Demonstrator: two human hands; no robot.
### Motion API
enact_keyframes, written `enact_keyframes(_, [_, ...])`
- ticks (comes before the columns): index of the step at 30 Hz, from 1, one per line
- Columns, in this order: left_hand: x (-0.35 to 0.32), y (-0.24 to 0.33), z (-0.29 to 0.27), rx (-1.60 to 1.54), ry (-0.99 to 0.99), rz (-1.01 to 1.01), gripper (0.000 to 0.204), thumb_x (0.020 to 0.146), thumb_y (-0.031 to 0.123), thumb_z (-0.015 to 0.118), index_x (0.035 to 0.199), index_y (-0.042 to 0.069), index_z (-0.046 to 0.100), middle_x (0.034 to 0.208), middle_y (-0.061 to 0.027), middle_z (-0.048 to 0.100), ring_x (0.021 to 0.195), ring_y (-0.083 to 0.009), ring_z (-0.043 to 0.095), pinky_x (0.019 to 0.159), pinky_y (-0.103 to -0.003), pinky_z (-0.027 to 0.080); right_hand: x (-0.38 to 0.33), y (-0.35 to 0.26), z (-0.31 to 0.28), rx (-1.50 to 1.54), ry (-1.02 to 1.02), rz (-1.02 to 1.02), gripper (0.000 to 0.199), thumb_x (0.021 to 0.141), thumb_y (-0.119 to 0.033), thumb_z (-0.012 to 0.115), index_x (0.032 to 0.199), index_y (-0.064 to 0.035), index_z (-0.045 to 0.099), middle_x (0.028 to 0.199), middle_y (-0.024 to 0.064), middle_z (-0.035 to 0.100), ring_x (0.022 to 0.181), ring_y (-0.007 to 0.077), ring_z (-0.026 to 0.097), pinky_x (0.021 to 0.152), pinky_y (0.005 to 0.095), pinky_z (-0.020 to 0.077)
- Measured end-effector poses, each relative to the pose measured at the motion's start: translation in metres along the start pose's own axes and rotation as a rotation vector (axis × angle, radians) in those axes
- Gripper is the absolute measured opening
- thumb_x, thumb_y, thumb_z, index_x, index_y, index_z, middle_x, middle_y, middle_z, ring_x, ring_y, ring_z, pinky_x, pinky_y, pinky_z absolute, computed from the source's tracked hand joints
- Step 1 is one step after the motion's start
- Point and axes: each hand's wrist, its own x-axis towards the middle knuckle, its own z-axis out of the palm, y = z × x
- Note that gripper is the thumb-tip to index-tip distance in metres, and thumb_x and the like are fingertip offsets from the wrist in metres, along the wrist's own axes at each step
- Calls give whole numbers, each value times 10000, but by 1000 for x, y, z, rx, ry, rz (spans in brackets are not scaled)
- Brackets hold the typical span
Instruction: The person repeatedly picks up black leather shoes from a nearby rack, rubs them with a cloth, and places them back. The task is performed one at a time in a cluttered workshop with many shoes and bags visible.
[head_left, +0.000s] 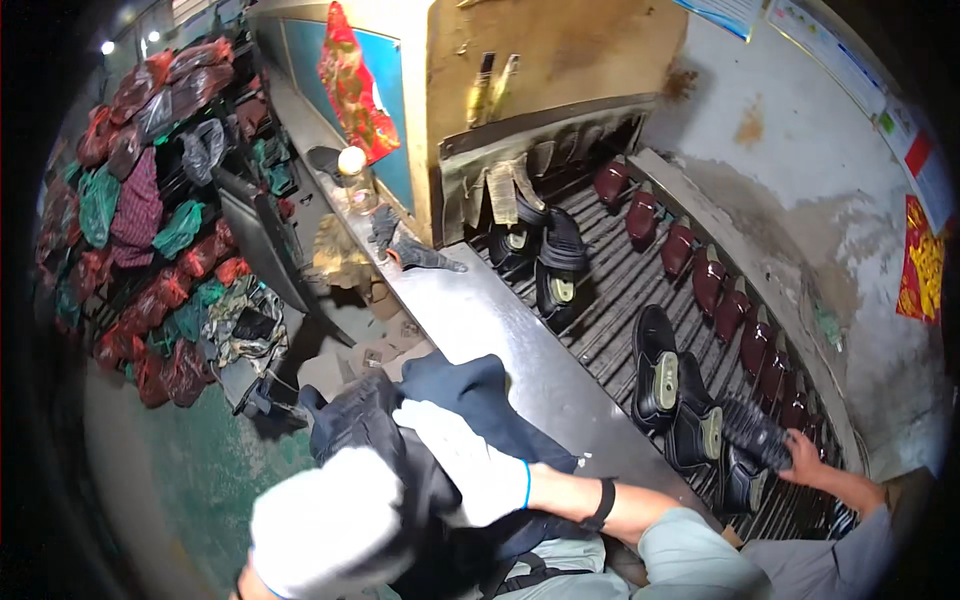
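My right hand point(466, 462), in a white glove, comes in from the lower right and presses into a bunched black cloth point(365, 415). Its fingers appear curled on the fabric, partly hidden by its folds. My left hand point(330, 522), also white-gloved, is at the lower left against the cloth's near side. Motion smears it, and its fingers cannot be made out. More dark blue cloth point(465, 385) spreads from the bundle over the metal ledge. At the right, a co-worker's bare hand point(803, 460) grips a black shoe point(752, 432) by its ridged sole.
Beyond the metal ledge point(520, 330), a roller conveyor point(600, 260) carries black shoes point(655, 365) and a row of dark red shoe lasts point(708, 280). It passes under a machine's flap curtain point(515, 190). A grey glove point(425, 255) lies on the ledge. Bagged bundles point(165, 300) crowd a rack at left.
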Motion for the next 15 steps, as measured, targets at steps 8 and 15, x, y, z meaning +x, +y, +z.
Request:
enact_keyframes(8, [-35,39,249,-128,2,275,394,1118,198,515,1435,27,675,1572,-189,613,1458,-330,560,1196,-479,431,7,44,4,1100,112,598,815,1040,-133,734,1748,-24,346,1370,86,679,1170,124,626,996,260,523])
enact_keyframes(15, [-44,46,270,170,-165,106,531,1091,187,501,1610,81,543,1790,-49,432,1617,-155,427,1327,-353,344,80,-5,-37,415,-416,485,401,1010,-289,802,1252,31,784,982,68,788,934,119,674,834,325,561])
